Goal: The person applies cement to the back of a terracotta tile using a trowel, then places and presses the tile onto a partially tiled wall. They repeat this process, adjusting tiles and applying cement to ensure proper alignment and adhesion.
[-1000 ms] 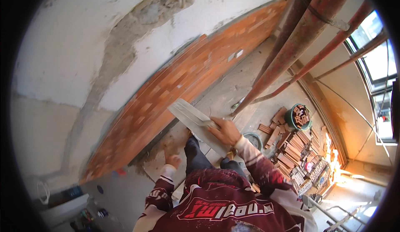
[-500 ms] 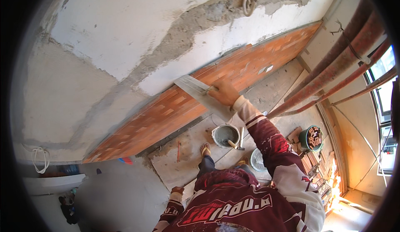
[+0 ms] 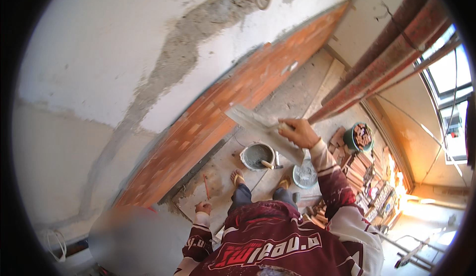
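My right hand (image 3: 300,133) is closed round the handle of a long, flat plastering trowel (image 3: 248,118). Its pale blade slants across the view, one end overlapping the brick-clad lower wall (image 3: 213,108), the other above a pale bucket (image 3: 305,177). Whether the blade touches the bricks I cannot tell. Low on the left hangs my left hand (image 3: 203,207), fingers curled; anything inside them is hidden. Below the trowel stands a bucket of grey mortar (image 3: 258,156) with a wooden-handled tool (image 3: 267,165) at its rim.
Red diagonal poles (image 3: 377,60) stand at the right. A green bucket (image 3: 359,137) holds brick pieces, beside stacked brick strips (image 3: 364,174). Rough grey patching (image 3: 171,58) crosses the white wall above. A thin red stick (image 3: 207,186) lies on the floor near my foot.
My right hand has drawn the trowel down and to the right, away from the brick's upper edge. My left hand sits higher in view. The whole view has turned.
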`<action>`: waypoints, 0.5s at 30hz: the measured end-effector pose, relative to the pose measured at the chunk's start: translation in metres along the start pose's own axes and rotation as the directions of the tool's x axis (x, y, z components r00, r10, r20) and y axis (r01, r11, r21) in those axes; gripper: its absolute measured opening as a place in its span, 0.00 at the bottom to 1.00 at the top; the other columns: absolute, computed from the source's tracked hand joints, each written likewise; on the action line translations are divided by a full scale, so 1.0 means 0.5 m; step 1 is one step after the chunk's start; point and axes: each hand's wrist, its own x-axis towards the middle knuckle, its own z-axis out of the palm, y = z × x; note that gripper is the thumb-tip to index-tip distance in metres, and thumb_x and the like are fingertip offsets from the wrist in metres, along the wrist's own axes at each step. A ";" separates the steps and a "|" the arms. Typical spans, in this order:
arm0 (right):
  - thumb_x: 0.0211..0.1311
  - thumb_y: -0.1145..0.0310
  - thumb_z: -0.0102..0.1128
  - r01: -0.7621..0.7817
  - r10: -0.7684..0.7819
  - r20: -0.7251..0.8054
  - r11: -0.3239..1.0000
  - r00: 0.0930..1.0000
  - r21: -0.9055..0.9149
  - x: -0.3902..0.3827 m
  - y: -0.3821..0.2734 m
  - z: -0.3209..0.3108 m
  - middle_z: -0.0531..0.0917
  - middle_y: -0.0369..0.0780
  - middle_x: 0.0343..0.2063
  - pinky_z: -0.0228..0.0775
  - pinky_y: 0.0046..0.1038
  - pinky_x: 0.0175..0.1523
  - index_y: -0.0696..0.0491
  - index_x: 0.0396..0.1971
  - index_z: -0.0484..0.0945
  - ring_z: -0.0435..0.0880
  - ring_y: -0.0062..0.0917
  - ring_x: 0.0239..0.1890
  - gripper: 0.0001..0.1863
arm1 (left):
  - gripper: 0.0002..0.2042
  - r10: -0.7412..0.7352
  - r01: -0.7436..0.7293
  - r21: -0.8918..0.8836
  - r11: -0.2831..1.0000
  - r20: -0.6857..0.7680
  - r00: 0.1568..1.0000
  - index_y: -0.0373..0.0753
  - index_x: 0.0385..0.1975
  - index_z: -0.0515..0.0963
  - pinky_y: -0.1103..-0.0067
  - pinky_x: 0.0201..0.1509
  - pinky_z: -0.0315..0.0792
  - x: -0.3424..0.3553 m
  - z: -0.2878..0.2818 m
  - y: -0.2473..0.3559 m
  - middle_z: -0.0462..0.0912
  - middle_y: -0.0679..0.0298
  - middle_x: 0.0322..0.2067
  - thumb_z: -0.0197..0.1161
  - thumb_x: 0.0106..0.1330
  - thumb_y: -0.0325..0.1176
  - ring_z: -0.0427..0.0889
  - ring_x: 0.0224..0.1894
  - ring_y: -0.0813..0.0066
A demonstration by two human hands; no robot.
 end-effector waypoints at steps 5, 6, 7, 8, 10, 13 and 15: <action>0.53 0.55 0.60 -0.351 0.319 -0.182 0.918 0.930 -0.183 -0.245 0.333 0.126 0.83 0.52 0.37 0.72 0.41 0.48 0.57 0.43 0.80 0.81 0.47 0.43 0.23 | 0.10 0.122 -0.143 0.180 0.973 0.124 0.985 0.37 0.27 0.82 0.75 0.38 0.76 0.032 0.014 0.083 0.84 0.60 0.25 0.67 0.52 0.37 0.83 0.29 0.70; 0.54 0.55 0.60 -0.463 0.426 -0.202 0.865 0.882 -0.195 -0.294 0.376 0.147 0.82 0.52 0.38 0.72 0.42 0.49 0.56 0.44 0.79 0.80 0.48 0.43 0.23 | 0.10 0.107 -0.132 0.170 0.977 0.150 0.983 0.37 0.27 0.82 0.75 0.38 0.76 0.023 0.009 0.085 0.84 0.60 0.25 0.67 0.52 0.37 0.83 0.29 0.70; 0.55 0.54 0.60 -0.562 0.521 -0.220 0.801 0.825 -0.208 -0.340 0.413 0.166 0.82 0.53 0.38 0.72 0.44 0.49 0.55 0.44 0.79 0.80 0.48 0.44 0.22 | 0.09 0.091 -0.119 0.157 0.980 0.170 0.981 0.37 0.28 0.82 0.75 0.38 0.76 0.013 0.007 0.082 0.84 0.60 0.25 0.67 0.52 0.36 0.83 0.28 0.70; 0.56 0.54 0.60 -0.674 0.626 -0.255 0.712 0.737 -0.199 -0.397 0.464 0.183 0.82 0.53 0.39 0.71 0.45 0.49 0.54 0.45 0.78 0.80 0.49 0.44 0.22 | 0.08 0.133 -0.179 0.241 0.954 0.196 0.972 0.37 0.29 0.82 0.76 0.34 0.76 0.027 0.014 0.092 0.83 0.62 0.24 0.67 0.53 0.34 0.81 0.26 0.72; 0.56 0.54 0.59 -0.835 0.790 -0.271 0.530 0.550 -0.151 -0.497 0.560 0.217 0.82 0.51 0.40 0.72 0.45 0.50 0.53 0.46 0.75 0.80 0.48 0.45 0.22 | 0.07 0.080 -0.155 0.255 0.954 0.283 0.956 0.37 0.29 0.82 0.77 0.32 0.75 0.027 0.014 0.110 0.83 0.63 0.23 0.67 0.54 0.32 0.80 0.25 0.74; 0.58 0.54 0.58 -0.956 0.919 -0.268 0.290 0.287 -0.029 -0.603 0.715 0.265 0.80 0.53 0.44 0.71 0.45 0.52 0.52 0.46 0.73 0.79 0.48 0.48 0.21 | 0.07 0.045 -0.122 0.248 0.961 0.297 0.954 0.37 0.31 0.81 0.79 0.28 0.73 0.017 0.039 0.129 0.81 0.65 0.22 0.67 0.54 0.30 0.78 0.23 0.77; 0.58 0.55 0.59 -0.969 0.949 -0.235 0.233 0.209 0.080 -0.655 0.840 0.309 0.80 0.53 0.44 0.70 0.45 0.53 0.54 0.47 0.72 0.79 0.48 0.49 0.22 | 0.08 -0.014 -0.090 0.314 0.945 0.316 0.948 0.36 0.31 0.81 0.78 0.30 0.74 -0.005 0.088 0.164 0.82 0.64 0.23 0.67 0.54 0.31 0.79 0.24 0.76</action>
